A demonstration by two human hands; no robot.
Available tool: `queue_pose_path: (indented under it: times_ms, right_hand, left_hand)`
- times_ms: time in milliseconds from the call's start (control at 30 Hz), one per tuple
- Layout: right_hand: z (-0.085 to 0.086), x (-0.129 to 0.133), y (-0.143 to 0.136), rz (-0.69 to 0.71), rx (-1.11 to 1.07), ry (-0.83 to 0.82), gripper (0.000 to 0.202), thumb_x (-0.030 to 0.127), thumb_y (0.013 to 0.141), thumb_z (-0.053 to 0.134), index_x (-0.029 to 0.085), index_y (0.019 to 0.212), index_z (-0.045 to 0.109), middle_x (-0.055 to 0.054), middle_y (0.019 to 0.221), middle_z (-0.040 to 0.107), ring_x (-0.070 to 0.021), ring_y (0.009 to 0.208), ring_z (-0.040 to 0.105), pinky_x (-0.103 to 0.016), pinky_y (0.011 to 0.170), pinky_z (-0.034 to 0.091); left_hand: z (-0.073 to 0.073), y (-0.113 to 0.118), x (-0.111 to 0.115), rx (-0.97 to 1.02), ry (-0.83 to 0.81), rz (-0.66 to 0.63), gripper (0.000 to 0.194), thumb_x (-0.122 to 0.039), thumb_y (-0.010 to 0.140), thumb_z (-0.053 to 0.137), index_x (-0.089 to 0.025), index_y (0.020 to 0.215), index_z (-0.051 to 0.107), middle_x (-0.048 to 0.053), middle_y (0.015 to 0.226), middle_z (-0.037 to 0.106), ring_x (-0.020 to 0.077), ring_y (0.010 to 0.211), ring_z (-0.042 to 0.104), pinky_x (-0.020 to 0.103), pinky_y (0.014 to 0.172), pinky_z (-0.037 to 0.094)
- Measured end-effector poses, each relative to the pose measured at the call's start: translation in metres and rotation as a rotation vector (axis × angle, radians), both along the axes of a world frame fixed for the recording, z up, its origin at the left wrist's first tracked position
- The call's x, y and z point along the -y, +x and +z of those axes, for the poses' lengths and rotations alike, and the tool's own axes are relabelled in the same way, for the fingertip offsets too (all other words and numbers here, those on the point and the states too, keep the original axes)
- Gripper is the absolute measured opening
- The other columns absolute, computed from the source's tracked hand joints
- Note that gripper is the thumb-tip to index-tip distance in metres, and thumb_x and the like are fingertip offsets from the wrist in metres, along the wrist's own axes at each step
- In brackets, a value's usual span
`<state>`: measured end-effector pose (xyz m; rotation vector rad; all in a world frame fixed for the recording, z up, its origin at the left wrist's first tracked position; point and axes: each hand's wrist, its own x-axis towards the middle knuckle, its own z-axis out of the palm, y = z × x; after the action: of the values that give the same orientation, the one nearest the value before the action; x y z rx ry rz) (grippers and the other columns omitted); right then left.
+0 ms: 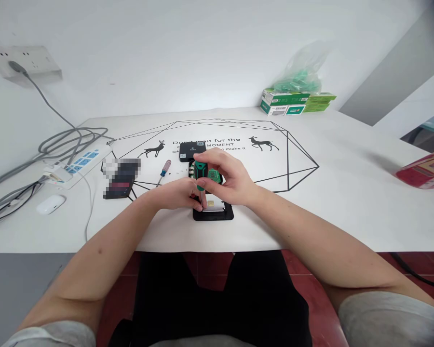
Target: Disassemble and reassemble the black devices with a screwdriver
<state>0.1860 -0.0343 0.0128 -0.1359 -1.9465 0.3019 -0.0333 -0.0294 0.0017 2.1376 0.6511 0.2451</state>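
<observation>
Left sleeve [54, 335]: light grey, short, creased, well behind fingers [214, 187]. Right sleeve [386, 318]: same grey, short, likewise behind fingers. Shirt front [206, 341]: grey, farther back. Trousers [267, 294]: black, lower than fingers.

The tip of the green-and-black screwdriver [200, 169] is hard to make out among the fingers of the left hand [181, 193]; the right hand [228, 177] covers part of the green circuit board [214, 175]; the small marks [183, 171] beside it are too tiny to identify. The label print on the black module [188, 150] is unreadable; blocky blurring hides part of the phone [121, 190]; the red packet [425, 169] runs off the right edge; the grey cables [63, 145], off the left.
</observation>
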Motion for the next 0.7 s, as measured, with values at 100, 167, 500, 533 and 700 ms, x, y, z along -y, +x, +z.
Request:
queue_pose_path:
  times_ms: [100,167,500,533,700]
  right_hand:
    - [0.0006,0.0001,-0.0003,-0.013,0.002,0.002,0.044,0.026,0.103,0.069,0.031,0.146,0.061,-0.004,0.104,0.07,-0.0192,0.091,0.065,-0.04,0.083,0.063]
    - [0.0007,0.0001,-0.0008,-0.023,0.003,0.005,0.042,0.029,0.103,0.071,0.031,0.144,0.062,-0.004,0.105,0.07,-0.0195,0.091,0.064,-0.04,0.082,0.062]
    - [-0.0007,0.0005,-0.0029,-0.075,0.037,-0.065,0.04,0.049,0.099,0.076,0.036,0.136,0.068,-0.004,0.102,0.07,-0.0222,0.088,0.062,-0.042,0.077,0.058]
    - [-0.0011,0.0003,-0.0032,-0.078,0.04,-0.07,0.041,0.051,0.098,0.077,0.036,0.135,0.069,-0.004,0.101,0.07,-0.0223,0.088,0.062,-0.043,0.078,0.058]
    - [-0.004,-0.002,-0.0052,-0.033,-0.036,-0.061,0.044,0.046,0.093,0.085,0.036,0.133,0.07,-0.002,0.095,0.066,-0.0214,0.087,0.061,-0.039,0.074,0.057]
  left_hand:
    - [0.0005,0.0004,0.001,0.008,-0.024,0.0,0.009,-0.017,0.09,0.079,-0.024,0.091,0.084,0.003,0.097,0.081,0.0221,0.095,0.076,0.034,0.087,0.061]
    - [0.0013,0.0005,0.0015,-0.002,-0.033,-0.001,0.01,-0.017,0.09,0.079,-0.024,0.092,0.084,0.004,0.099,0.081,0.0228,0.097,0.076,0.034,0.087,0.062]
    - [0.0057,0.0018,0.0042,0.024,-0.011,-0.014,0.014,-0.018,0.09,0.077,-0.027,0.095,0.086,0.003,0.103,0.083,0.0246,0.102,0.077,0.037,0.092,0.062]
    - [0.0065,0.0022,0.0047,0.025,-0.014,-0.015,0.015,-0.017,0.089,0.077,-0.027,0.095,0.086,0.003,0.103,0.083,0.0245,0.102,0.076,0.037,0.093,0.062]
    - [0.0092,0.0043,0.0027,-0.037,-0.003,-0.012,0.016,-0.015,0.087,0.077,-0.026,0.095,0.085,0.003,0.104,0.082,0.0252,0.104,0.075,0.038,0.094,0.061]
